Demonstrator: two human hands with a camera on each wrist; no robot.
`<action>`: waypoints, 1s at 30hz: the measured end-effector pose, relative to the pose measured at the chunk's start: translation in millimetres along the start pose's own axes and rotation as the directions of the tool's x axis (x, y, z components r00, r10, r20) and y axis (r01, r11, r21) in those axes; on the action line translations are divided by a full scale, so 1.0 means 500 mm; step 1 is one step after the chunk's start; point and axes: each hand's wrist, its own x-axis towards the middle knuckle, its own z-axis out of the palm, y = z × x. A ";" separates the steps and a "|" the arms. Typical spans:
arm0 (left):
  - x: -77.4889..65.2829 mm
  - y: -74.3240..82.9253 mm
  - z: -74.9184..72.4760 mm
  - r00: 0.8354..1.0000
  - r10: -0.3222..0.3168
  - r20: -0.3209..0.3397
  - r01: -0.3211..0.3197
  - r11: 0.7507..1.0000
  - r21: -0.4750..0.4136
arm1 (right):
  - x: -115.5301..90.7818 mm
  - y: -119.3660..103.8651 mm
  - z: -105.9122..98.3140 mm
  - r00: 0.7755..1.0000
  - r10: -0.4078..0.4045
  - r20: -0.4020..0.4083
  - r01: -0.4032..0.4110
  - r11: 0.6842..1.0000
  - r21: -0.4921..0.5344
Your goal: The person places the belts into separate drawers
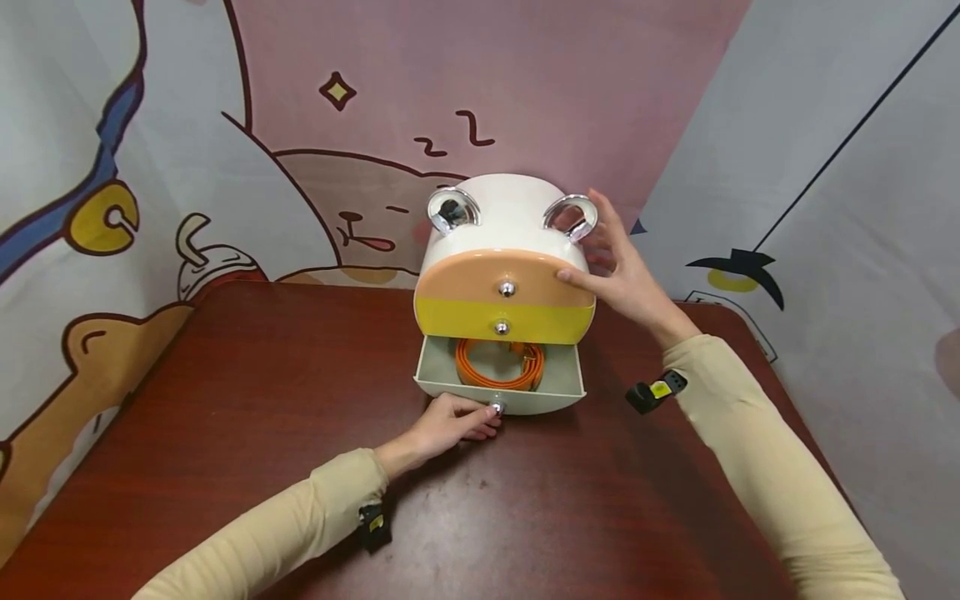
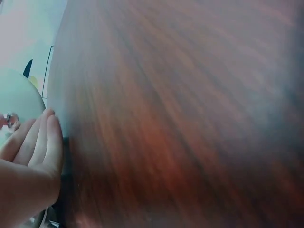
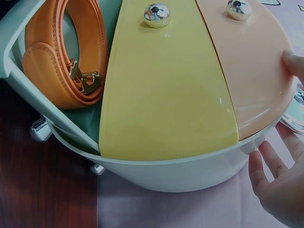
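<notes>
A small drawer box with a white body and two chrome ring ears stands on the table. Its peach top drawer and yellow middle drawer are closed. The pale green bottom drawer is pulled out, and a coiled orange belt with a metal buckle lies inside. My left hand pinches the bottom drawer's round chrome knob. My right hand holds the box's upper right side, thumb on the peach front's edge, fingers along the side near the right ear.
The dark red-brown table spreads around the box. A cartoon-printed cloth hangs behind it. Black strapped devices sit at the left sleeve and the right sleeve.
</notes>
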 end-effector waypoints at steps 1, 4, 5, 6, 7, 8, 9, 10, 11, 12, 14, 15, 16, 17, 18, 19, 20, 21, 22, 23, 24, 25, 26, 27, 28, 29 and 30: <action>0.002 0.000 0.001 1.000 -0.002 -0.024 0.002 1.000 0.007 | 0.000 0.000 0.000 1.000 -0.002 0.000 0.002 1.000 0.001; 0.008 0.001 0.003 0.998 -0.004 -0.064 0.004 1.000 0.002 | 0.000 -0.001 0.002 1.000 -0.004 -0.001 0.004 1.000 0.006; 0.010 0.001 0.003 0.997 -0.006 -0.071 0.006 1.000 -0.001 | 0.000 -0.001 0.002 1.000 -0.005 0.000 0.005 1.000 0.008; 0.011 0.002 0.003 0.997 -0.010 -0.075 0.010 1.000 -0.002 | 0.001 -0.001 0.003 1.000 -0.005 0.000 0.005 1.000 0.008; 0.013 0.002 0.003 0.997 -0.011 -0.077 0.011 1.000 -0.002 | 0.001 -0.001 0.003 1.000 -0.005 -0.001 0.005 1.000 0.007; 0.015 0.003 0.003 0.997 -0.012 -0.079 0.012 1.000 0.000 | 0.001 0.000 0.003 1.000 -0.006 -0.002 0.006 1.000 0.008; 0.016 0.005 0.003 0.997 -0.010 -0.080 0.010 1.000 0.007 | 0.001 0.000 0.002 1.000 -0.007 -0.002 0.007 1.000 0.008; 0.017 0.006 0.002 0.997 -0.009 -0.081 0.010 1.000 0.011 | 0.001 0.001 0.002 1.000 -0.008 -0.004 0.008 1.000 0.008; 0.019 0.007 0.002 0.997 -0.009 -0.080 0.010 1.000 0.016 | 0.001 0.000 0.002 1.000 -0.007 -0.005 0.007 1.000 0.008; 0.020 0.008 0.002 0.997 -0.008 -0.079 0.009 1.000 0.021 | 0.000 -0.001 0.002 1.000 -0.005 -0.006 0.005 1.000 0.007; 0.022 0.009 0.001 0.996 -0.008 -0.084 0.011 0.999 0.030 | -0.002 -0.011 0.003 1.000 -0.005 -0.005 0.005 1.000 0.012; 0.023 0.009 0.001 0.996 -0.010 -0.085 0.013 0.999 0.033 | -0.005 -0.020 0.004 1.000 -0.003 -0.003 0.004 1.000 0.014; 0.023 0.009 0.001 0.996 -0.009 -0.084 0.012 0.999 0.036 | -0.007 -0.028 0.005 1.000 -0.004 -0.002 0.005 1.000 0.016; 0.024 0.009 0.000 0.996 -0.010 -0.086 0.013 0.999 0.040 | -0.009 -0.036 0.006 1.000 -0.005 0.000 0.005 1.000 0.017; 0.024 0.009 0.000 0.996 -0.006 -0.089 0.010 0.999 0.046 | -0.011 -0.043 0.007 1.000 -0.007 0.001 0.007 1.000 0.017; 0.026 0.009 -0.001 0.996 -0.002 -0.094 0.006 0.999 0.049 | -0.012 -0.049 0.008 1.000 -0.009 0.002 0.009 1.000 0.019; 0.027 0.009 -0.002 0.995 0.004 -0.097 0.001 0.999 0.051 | -0.012 -0.052 0.008 1.000 -0.010 0.002 0.010 1.000 0.020; 0.029 0.009 -0.002 0.995 0.009 -0.100 -0.004 0.999 0.050 | -0.011 -0.050 0.008 1.000 -0.011 0.001 0.011 1.000 0.018; 0.030 0.010 -0.002 0.995 0.013 -0.104 -0.008 0.999 0.050 | -0.009 -0.045 0.008 1.000 -0.013 0.000 0.013 1.000 0.016; 0.031 0.011 -0.002 0.994 0.014 -0.108 -0.008 0.999 0.049 | -0.007 -0.039 0.007 1.000 -0.013 -0.001 0.013 1.000 0.014; 0.032 0.012 -0.002 0.994 0.020 -0.108 -0.015 0.998 0.053 | -0.006 -0.032 0.006 1.000 -0.011 -0.002 0.011 1.000 0.010; 0.034 0.012 -0.002 0.994 0.018 -0.107 -0.013 0.999 0.051 | -0.004 -0.024 0.005 1.000 -0.012 -0.004 0.012 1.000 0.012; 0.034 0.013 -0.002 0.994 0.016 -0.107 -0.010 0.998 0.054 | -0.003 -0.018 0.005 1.000 -0.010 -0.007 0.010 1.000 0.010; 0.034 0.013 -0.002 0.994 0.015 -0.107 -0.009 0.998 0.058 | -0.002 -0.011 0.004 1.000 -0.010 -0.009 0.010 1.000 0.010; 0.034 0.013 -0.002 0.994 0.017 -0.110 -0.010 0.998 0.067 | -0.001 -0.007 0.003 1.000 -0.010 -0.011 0.010 1.000 0.011; 0.034 0.013 -0.002 0.993 0.018 -0.114 -0.009 0.997 0.078 | -0.001 -0.004 0.003 1.000 -0.011 -0.011 0.011 1.000 0.013; 0.034 0.013 -0.002 0.993 0.021 -0.119 -0.010 0.996 0.089 | -0.001 -0.002 0.003 1.000 -0.014 -0.011 0.014 1.000 0.016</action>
